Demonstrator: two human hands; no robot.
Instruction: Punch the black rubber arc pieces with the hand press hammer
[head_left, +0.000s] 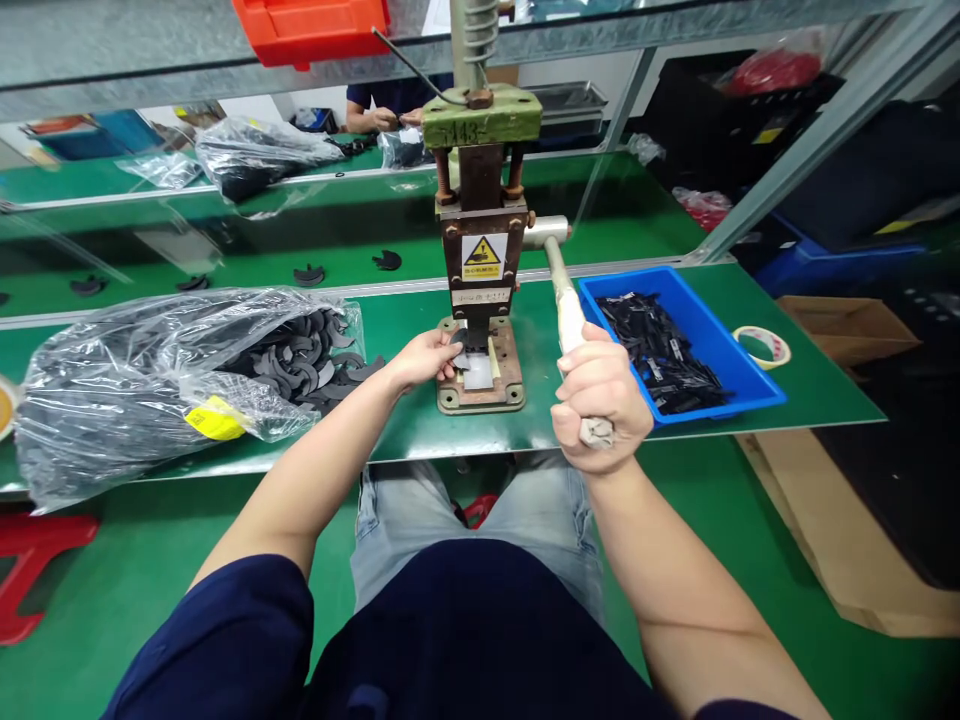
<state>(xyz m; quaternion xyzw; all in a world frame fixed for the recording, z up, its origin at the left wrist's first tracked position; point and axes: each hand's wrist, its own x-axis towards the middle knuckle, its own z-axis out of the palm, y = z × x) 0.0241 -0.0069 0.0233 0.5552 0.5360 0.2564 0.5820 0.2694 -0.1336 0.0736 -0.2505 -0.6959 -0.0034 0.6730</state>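
Observation:
Straight ahead stands a hand press (486,240) with a yellow warning label on its front. My right hand (604,400) is wrapped round the press's lever handle (570,318), which is covered in pale wrapping and points down toward me. My left hand (424,360) pinches a dark curved plastic piece (460,357) at the left side of the press base (480,398), under the ram. Fingers partly hide that piece. Left of the press lies a clear plastic bag (112,390), its mouth spilling many similar dark curved pieces (300,360).
A blue bin (750,402) of small black parts sits right of the press, with a tape roll (762,347) beside it. Several curved pieces (308,275) lie along the far strip. Across the bench, another person's hands (397,119) are at work. An orange bin (311,30) hangs above.

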